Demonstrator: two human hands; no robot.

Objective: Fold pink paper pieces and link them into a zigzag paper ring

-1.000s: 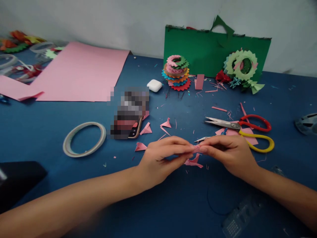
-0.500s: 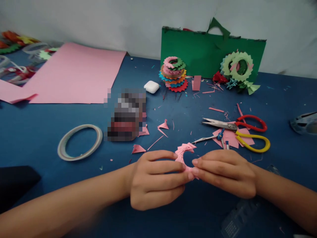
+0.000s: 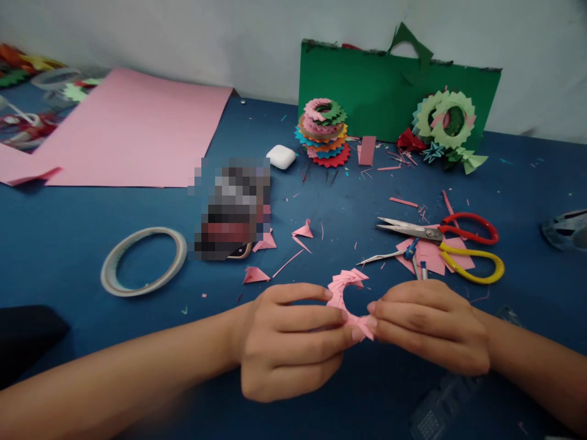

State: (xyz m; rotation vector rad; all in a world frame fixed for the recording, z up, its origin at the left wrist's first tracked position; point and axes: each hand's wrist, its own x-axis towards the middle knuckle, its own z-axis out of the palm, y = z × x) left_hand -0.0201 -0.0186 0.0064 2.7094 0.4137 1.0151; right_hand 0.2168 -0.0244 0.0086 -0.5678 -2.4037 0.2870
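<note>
Pink, spiky and open on its right side, a folded paper ring is held above the table. The left hand has its fingers closed on the lower left part. The right hand bunches its fingertips against the lower end; I cannot tell whether they pinch it. Scissors lie beyond, partly over pink paper pieces.

Signs on view: none we can read
White print blk. on clear plastic pkg., lower rt., is too tiny & faint for us; phone screen, mostly pixelated, shows no legible wds. or nos.
</note>
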